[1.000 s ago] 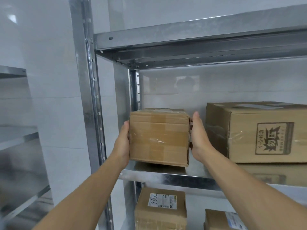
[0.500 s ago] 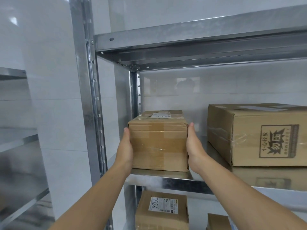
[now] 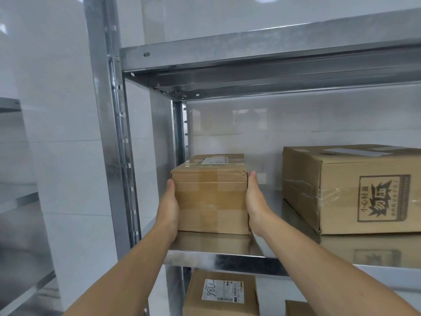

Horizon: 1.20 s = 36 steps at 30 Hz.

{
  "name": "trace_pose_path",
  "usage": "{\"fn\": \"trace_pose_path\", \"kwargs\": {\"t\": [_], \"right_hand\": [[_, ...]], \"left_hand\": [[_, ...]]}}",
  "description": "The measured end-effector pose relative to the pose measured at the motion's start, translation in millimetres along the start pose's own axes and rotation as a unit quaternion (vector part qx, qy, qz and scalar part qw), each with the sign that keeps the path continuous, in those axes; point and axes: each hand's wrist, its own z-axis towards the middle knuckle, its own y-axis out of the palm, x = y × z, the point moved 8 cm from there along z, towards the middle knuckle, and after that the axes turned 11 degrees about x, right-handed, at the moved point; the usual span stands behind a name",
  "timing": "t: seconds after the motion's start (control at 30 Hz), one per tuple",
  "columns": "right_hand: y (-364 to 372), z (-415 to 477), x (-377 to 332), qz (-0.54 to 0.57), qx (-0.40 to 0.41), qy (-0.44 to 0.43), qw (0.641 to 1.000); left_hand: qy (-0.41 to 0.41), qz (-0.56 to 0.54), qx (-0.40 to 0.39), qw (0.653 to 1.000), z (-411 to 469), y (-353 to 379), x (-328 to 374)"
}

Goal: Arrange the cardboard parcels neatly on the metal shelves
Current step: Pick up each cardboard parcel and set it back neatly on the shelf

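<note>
Head view:
- Small parcel [image 3: 211, 201] sits between the two hands, its bottom edge on the middle shelf [image 3: 227, 258] and its front face set back from the shelf lip. White label on top, clear tape across the front.
- Left of the left hand [image 3: 168, 208]: narrow gap, then the front upright [image 3: 109, 133]. The rear upright [image 3: 180, 128] stands just beyond that hand's fingertips, close to the parcel's far-left corner.
- Right of the right hand [image 3: 255, 206]: open strip of bare shelf, then the large box [image 3: 364, 190], which is apart from the parcel (printed mark on its front, tape on top).
- Above both hands: plenty of headroom up to the upper shelf [image 3: 250, 53].
- Behind the parcel: some depth left to the white wall, amount hard to judge.
- Below the hands, on the next level down: a labelled parcel [image 3: 221, 295] and the corner of another carton [image 3: 296, 309].

Hands:
- Left: palm flat on the parcel's left face, fingers straight and together, pointing away from the camera.
- Right: same on the right face, fingers straight, pressed along the side.
- Both forearms reach up and forward, converging on the parcel; wrists sit roughly at its lower front corners.
</note>
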Motion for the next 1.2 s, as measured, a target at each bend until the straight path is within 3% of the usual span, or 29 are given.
{"fn": "trace_pose_path", "kwargs": {"t": [0.2, 0.43, 0.63, 0.87, 1.2], "right_hand": [[-5.8, -2.3, -7.3, 0.001, 0.014, -0.011, 1.0], [-51.2, -11.6, -68.4, -0.058, 0.069, -0.102, 0.991], [-114.4, -29.5, -137.1, -0.082, 0.109, -0.207, 0.969], [-232.8, -45.8, -182.0, -0.136, 0.156, -0.232, 0.95], [-411.4, -20.3, -151.0, -0.118, 0.277, -0.18, 0.936]], "left_hand": [[0.032, -0.003, -0.023, 0.999, -7.8, 0.8, 15.6], [0.261, 0.04, 0.037, 0.964, -36.3, 11.4, 107.2], [0.342, 0.042, -0.035, 0.938, -100.0, 103.9, 133.9], [0.251, 0.004, -0.103, 0.962, -158.8, 218.4, 88.4], [0.031, 0.016, -0.103, 0.994, -184.8, 278.0, -12.9]]}}
